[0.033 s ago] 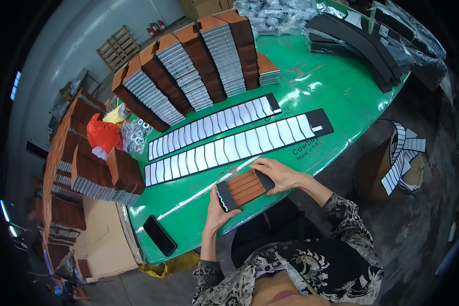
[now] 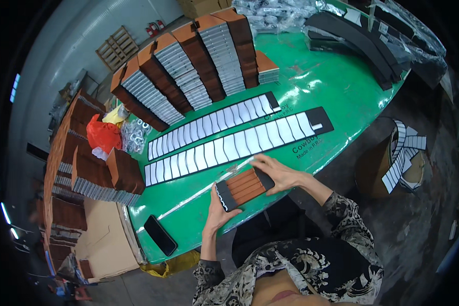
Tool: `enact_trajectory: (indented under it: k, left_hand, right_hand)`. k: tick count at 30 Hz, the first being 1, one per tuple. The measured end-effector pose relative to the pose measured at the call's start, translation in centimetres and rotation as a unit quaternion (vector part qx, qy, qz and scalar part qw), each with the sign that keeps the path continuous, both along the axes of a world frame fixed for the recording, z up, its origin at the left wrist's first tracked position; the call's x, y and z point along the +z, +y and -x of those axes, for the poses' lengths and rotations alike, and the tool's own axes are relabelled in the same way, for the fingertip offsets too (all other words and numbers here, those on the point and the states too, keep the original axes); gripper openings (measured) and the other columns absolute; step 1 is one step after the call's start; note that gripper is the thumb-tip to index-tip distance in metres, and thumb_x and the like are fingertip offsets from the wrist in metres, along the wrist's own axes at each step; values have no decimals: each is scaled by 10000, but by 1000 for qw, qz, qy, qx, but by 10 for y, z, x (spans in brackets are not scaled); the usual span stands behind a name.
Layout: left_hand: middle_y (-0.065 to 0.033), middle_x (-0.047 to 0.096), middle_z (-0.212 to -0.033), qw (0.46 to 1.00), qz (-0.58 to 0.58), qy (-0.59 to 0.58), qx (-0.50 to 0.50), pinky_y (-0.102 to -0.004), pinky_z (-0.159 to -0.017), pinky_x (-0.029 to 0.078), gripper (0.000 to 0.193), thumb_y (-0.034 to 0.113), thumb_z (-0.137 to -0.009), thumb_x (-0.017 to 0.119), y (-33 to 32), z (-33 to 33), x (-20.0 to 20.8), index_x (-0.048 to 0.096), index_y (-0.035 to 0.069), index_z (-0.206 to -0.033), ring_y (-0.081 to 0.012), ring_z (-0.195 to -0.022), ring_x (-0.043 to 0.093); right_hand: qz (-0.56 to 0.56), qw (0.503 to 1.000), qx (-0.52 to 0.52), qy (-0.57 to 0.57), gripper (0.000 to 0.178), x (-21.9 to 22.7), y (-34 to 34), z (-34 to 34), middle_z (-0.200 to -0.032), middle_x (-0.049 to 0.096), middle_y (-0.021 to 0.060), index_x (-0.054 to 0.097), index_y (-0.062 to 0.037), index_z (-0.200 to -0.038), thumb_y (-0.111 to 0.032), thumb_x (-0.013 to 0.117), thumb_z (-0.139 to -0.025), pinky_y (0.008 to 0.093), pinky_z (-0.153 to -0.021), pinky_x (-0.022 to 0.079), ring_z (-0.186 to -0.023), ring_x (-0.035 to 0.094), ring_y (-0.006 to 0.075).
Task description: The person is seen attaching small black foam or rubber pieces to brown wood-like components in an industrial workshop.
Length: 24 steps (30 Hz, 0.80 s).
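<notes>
Close to the table's near edge, my left hand (image 2: 218, 213) and my right hand (image 2: 276, 175) hold a brown ribbed piece with black end bands (image 2: 248, 189) between them. The left hand grips its left end, where a wavy white line runs along the black edge. At the right end, my right hand's thumb and fingers close on the black band. Just beyond lie two long black strips with white segments, the nearer strip (image 2: 229, 147) and the farther strip (image 2: 211, 122), side by side on the green table (image 2: 311, 76).
Tall stacks of brown pieces with silvery edges (image 2: 194, 61) stand at the back; lower stacks (image 2: 107, 173) are at left. A red bag (image 2: 104, 133), black phone (image 2: 160, 235), curved black strips (image 2: 357, 43) and clear plastic packs (image 2: 275, 18) share the table. A bin (image 2: 375, 173) stands right.
</notes>
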<state>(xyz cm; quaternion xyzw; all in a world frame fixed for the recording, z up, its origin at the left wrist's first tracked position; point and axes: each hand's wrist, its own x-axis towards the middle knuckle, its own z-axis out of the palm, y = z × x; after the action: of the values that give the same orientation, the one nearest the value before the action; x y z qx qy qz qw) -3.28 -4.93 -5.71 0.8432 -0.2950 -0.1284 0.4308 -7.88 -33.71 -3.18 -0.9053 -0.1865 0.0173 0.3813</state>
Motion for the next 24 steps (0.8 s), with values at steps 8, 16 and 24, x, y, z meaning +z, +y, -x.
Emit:
enact_trajectory:
  k: [8, 16, 24]
  left_hand:
    - [-241, 307, -1400, 993, -6, 112, -22, -380, -1081, 289, 1308, 134, -591, 862, 4, -3, -9, -143, 30, -1421, -328, -1306, 339]
    - [-172, 401, -1346, 989, 104, 106, 4, -377, -1063, 315, 1178, 196, -511, 892, -11, 12, 27, 179, 15, -1430, -282, -1272, 390]
    - [-101, 559, -1094, 882, 302, 347, 104, -305, -867, 448, 808, 215, -566, 804, -70, 51, 60, 426, -27, -1237, -196, -1022, 557]
  right_hand:
    - [-164, 984, 11, 72, 1140, -17, 4, 6, -1417, 158, 184, 81, -137, -1463, -197, 798, -579, 440, -1109, 255, -1341, 202, 382]
    - [-288, 954, -34, 73, 1119, 9, -12, 23, -1311, 386, 175, 115, -83, -1461, -168, 806, -584, 391, -1035, 334, -1214, 406, 321]
    - [-491, 843, -203, 83, 1013, 56, -32, 59, -1266, 467, 185, 151, -56, -1459, -294, 785, -706, 384, -1016, 316, -1179, 443, 263]
